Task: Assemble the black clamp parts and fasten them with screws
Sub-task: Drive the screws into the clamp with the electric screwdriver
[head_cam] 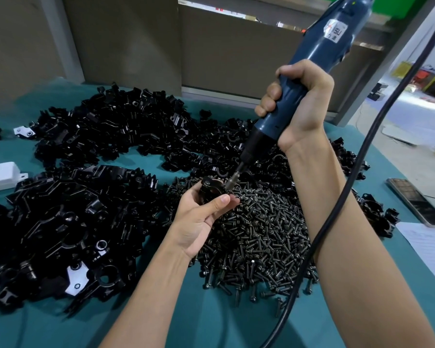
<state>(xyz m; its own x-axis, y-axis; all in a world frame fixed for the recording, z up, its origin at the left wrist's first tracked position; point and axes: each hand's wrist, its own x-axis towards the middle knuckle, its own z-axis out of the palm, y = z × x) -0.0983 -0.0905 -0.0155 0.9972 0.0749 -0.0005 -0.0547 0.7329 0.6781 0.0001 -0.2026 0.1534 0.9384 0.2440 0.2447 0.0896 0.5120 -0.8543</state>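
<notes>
holding a black clamp (210,190) in my left grip (201,222), thumb and fingers curled round it, over the far edge of the screw pile (261,237) on the teal counter (211,312). my right grip (296,101) is clenched round the blue electric screwdriver (319,49), which is tilted with its bit (232,179) touching the clamp's top. loose black clamp parts (106,126) lie heaped to the left and behind. the black cable (350,194) hangs past my right forearm. a phone (417,205) lies near the counter's right edge.

Right hand (299,101) presses screwdriver (309,64) onto left-held clamp (211,189).
</notes>
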